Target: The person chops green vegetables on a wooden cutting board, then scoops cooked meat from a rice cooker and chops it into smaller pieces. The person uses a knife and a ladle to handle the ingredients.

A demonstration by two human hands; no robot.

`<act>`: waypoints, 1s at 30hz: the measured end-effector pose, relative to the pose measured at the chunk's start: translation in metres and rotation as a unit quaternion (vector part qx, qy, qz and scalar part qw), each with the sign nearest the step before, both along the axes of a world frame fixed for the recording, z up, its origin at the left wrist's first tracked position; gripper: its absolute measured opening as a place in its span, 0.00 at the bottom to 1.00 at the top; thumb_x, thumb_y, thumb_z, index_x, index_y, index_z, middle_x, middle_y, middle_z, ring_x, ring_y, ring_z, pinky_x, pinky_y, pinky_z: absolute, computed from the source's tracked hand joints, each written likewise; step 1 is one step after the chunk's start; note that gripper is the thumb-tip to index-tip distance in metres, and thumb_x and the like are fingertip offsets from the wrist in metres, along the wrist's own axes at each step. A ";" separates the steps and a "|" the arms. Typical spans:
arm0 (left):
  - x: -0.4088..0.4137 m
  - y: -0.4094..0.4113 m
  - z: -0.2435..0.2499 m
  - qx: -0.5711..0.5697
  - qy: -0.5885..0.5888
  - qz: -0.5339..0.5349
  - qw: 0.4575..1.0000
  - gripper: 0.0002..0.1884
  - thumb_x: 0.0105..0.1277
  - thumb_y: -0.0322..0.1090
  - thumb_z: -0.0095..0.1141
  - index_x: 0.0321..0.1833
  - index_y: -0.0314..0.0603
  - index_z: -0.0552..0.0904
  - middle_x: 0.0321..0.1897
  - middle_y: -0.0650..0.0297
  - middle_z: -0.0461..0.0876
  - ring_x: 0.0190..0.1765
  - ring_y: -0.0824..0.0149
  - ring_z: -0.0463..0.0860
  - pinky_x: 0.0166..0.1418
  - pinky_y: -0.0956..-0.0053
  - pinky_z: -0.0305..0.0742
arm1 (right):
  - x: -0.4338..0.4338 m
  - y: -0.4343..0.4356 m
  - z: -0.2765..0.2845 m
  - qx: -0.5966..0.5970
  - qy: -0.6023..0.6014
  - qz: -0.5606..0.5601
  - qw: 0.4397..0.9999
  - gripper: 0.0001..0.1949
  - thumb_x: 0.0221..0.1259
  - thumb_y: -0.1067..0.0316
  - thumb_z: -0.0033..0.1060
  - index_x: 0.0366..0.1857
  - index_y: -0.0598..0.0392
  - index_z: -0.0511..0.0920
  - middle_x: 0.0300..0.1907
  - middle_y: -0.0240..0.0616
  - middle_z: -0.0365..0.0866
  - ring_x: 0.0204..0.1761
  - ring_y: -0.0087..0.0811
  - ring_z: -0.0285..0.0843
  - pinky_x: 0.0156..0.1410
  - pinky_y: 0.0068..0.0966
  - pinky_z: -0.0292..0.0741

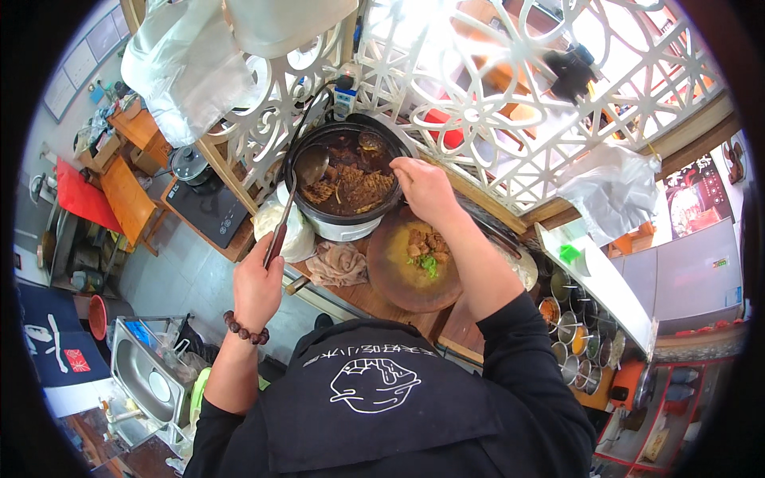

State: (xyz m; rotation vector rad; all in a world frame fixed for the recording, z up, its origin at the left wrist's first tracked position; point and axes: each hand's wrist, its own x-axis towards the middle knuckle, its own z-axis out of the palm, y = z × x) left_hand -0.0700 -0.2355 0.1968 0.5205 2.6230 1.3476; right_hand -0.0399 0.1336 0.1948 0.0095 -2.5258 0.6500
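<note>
My left hand [258,278] grips the dark wooden handle of a metal ladle [312,165], whose bowl rests in the brown broth of a round electric cooker [343,230]. Tofu-like scored slices [364,186] and other braised pieces lie in that broth. Over the cooker's right rim is my right hand [423,190], its fingertips drawn together; whether they pinch something cannot be seen. Below it, a round wooden chopping block [388,281] bears chopped brown meat [425,244] and chopped green leaves [428,264]. A knife-like handle [297,285] sticks out at the counter's edge.
A crumpled cloth [337,264] lies between the block and a white plastic bag [281,230]. Behind the cooker stands a white lattice partition [472,113]. Several metal condiment pots [578,340] stand at the right. An induction hob [206,209] with a lidded pot [190,166] is at the left.
</note>
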 end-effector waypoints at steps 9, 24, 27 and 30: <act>0.001 0.004 0.001 0.000 -0.006 -0.006 1.000 0.24 0.74 0.30 0.61 0.73 0.33 0.81 0.49 0.39 0.91 0.49 0.42 0.92 0.54 0.57 0.83 | -0.028 -0.007 -0.018 -0.110 -0.036 -0.064 0.991 0.10 0.76 0.63 0.63 0.48 0.56 0.87 0.39 0.55 0.91 0.43 0.55 0.91 0.53 0.45 0.85; -0.001 0.003 -0.008 0.058 -0.022 -0.015 0.998 0.24 0.75 0.29 0.63 0.73 0.30 0.81 0.44 0.50 0.93 0.43 0.62 0.90 0.51 0.65 0.83 | 0.021 0.020 0.008 -0.496 -0.008 -0.123 0.860 0.14 0.80 0.63 0.61 0.54 0.64 0.84 0.44 0.44 0.93 0.44 0.29 0.93 0.48 0.24 0.83; -0.004 0.005 -0.020 0.110 -0.059 -0.033 0.992 0.24 0.75 0.30 0.63 0.73 0.30 0.81 0.43 0.57 0.92 0.38 0.69 0.87 0.45 0.70 0.81 | 0.036 0.014 0.018 -0.493 0.012 -0.105 0.863 0.12 0.80 0.65 0.60 0.53 0.64 0.84 0.45 0.43 0.92 0.45 0.29 0.93 0.49 0.24 0.83; -0.004 0.009 -0.015 0.162 -0.179 -0.039 0.970 0.23 0.77 0.30 0.62 0.73 0.31 0.81 0.40 0.61 0.90 0.30 0.76 0.80 0.36 0.77 0.74 | 0.050 0.009 0.025 -0.482 0.016 -0.090 0.872 0.11 0.81 0.67 0.60 0.53 0.63 0.84 0.46 0.42 0.92 0.46 0.29 0.93 0.50 0.25 0.84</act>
